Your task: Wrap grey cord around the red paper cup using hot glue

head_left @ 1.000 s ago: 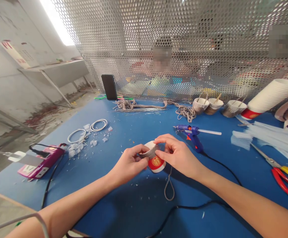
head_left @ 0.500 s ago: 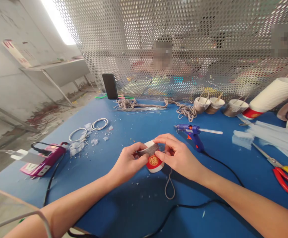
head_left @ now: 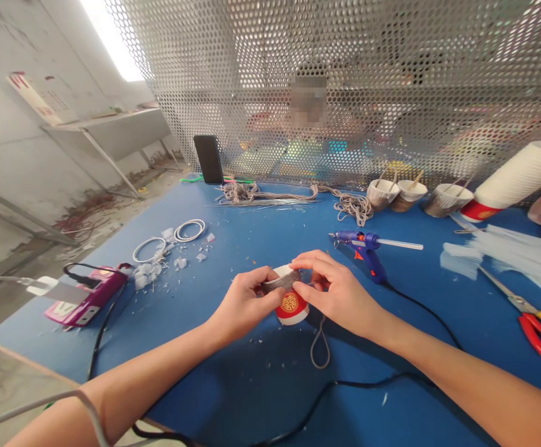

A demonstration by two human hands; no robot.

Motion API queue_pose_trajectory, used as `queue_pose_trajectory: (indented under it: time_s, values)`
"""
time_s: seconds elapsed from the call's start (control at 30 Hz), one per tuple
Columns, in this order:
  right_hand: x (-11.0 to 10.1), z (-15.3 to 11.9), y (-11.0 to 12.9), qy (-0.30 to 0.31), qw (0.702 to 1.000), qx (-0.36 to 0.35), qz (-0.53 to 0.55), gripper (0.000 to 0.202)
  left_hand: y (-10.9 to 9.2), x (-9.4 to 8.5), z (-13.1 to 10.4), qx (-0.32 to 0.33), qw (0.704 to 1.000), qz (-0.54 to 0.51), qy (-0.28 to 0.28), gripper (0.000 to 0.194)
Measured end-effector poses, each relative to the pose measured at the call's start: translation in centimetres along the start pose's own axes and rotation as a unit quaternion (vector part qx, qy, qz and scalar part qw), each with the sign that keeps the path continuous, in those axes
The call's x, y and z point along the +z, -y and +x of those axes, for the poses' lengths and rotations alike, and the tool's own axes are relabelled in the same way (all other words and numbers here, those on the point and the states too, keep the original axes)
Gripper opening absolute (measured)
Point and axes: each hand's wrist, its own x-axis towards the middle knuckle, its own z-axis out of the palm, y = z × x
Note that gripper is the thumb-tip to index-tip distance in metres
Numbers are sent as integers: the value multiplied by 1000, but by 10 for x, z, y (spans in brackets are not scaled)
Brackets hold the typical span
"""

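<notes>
Between my hands is a red and white paper cup (head_left: 291,305) with a gold emblem, a grey-brown band of cord or cloth around its upper part. My left hand (head_left: 250,299) grips the cup's left side, thumb across the front of the band. On the right side, my right hand (head_left: 333,287) pinches the cup near its rim with thumb and fingers. A looped grey cord (head_left: 320,349) hangs below my right hand over the blue table. Part of the cup's rim and right side is hidden by my fingers.
A blue glue gun (head_left: 364,246) lies right of the cup, its black cable crossing the table. Scissors (head_left: 526,310) and stacked cups (head_left: 522,177) are farther right. A pink power strip (head_left: 86,301) sits left; cord bundles (head_left: 354,207) lie at the back.
The whole view has shifted slightly. Both hands keep nearly the same hold on the cup, with no clear change in their grip.
</notes>
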Motion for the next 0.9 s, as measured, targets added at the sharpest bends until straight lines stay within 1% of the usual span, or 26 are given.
queue_pose_trajectory:
  time_s: [0.17,0.27,0.47,0.57,0.67,0.9]
  values:
    - [1,-1,0,1,1000,0,-5,25,-4,0,0,-10,1000,-12,-3,16]
    - [2,0,-1,-11,1000,-10,-21,24,-4,0,-1,-15,1000,-21,-1,16]
    - [1,2,-3,-10,1000,-7,-26,21,-4,-4,-1,-36,997,-64,31,19]
    - [1,2,-3,-9,1000,-5,-24,20,-5,-4,0,-46,995,-77,35,17]
    - [1,2,-2,-13,1000,-5,-26,19,-5,-2,0,-47,995,-80,30,14]
    - [-2,2,0,-20,1000,-9,-13,16,-1,0,1,-25,998,-60,-7,11]
